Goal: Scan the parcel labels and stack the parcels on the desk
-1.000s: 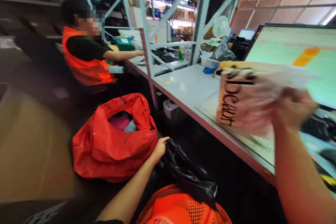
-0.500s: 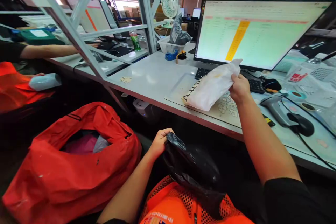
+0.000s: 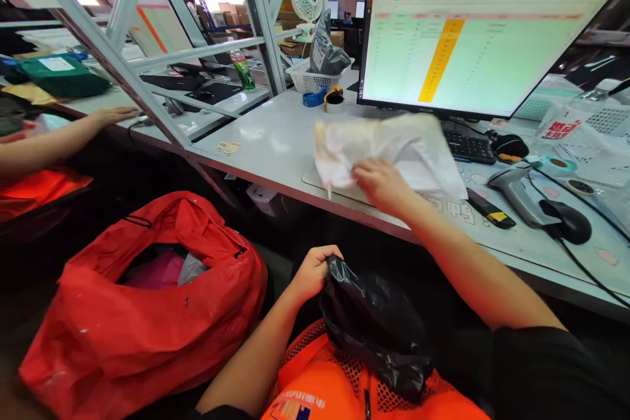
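Note:
My left hand [image 3: 316, 273] is closed on the rim of a black plastic bag [image 3: 377, 328], which hangs open-mouthed over my lap against the orange vest. My right hand [image 3: 378, 182] is at the near side of a white plastic mailer bag [image 3: 408, 147], fingers curled on its film. The mailer is spread wide over the front of the desk, slightly blurred, and covers part of the keyboard [image 3: 470, 147]. Whether it rests fully on the desk I cannot tell.
A large red bag [image 3: 142, 335] with soft items inside stands open at left. On the desk [image 3: 266, 138] are a monitor [image 3: 472, 46], scanner [image 3: 522, 193], box cutter [image 3: 491, 209], tape rolls [image 3: 335, 100] and a white basket [image 3: 310, 77]. A co-worker's arm [image 3: 73, 138] reaches in at far left.
My right hand has moved left and now grips the mailer at its near side instead of its right corner. The mailer has turned and spread out. My left hand still holds the black bag.

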A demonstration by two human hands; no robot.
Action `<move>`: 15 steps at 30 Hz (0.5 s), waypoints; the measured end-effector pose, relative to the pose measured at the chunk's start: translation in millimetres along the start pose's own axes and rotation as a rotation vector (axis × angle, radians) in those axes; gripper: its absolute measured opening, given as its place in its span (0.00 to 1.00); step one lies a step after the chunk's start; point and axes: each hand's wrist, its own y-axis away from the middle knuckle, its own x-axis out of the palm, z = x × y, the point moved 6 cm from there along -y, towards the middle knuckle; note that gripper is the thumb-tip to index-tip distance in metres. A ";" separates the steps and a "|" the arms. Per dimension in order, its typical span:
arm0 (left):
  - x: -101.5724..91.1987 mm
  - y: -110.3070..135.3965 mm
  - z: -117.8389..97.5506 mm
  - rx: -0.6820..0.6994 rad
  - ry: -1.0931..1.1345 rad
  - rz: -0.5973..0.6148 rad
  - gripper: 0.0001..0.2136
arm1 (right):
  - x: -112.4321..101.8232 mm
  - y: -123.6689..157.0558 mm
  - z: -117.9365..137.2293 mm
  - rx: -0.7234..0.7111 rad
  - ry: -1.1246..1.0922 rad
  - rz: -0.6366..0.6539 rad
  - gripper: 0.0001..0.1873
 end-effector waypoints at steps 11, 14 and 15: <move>17.5 0.5 -28.8 0.204 0.071 -0.205 0.06 | -7.5 120.5 39.7 0.216 -0.786 0.120 0.40; 47.3 -3.1 -53.9 0.415 0.155 -0.309 0.06 | -0.2 157.4 76.1 0.321 -0.972 0.155 0.56; 59.3 -6.4 -64.0 0.488 0.114 -0.264 0.05 | 0.0 169.5 78.6 0.392 -0.976 0.100 0.50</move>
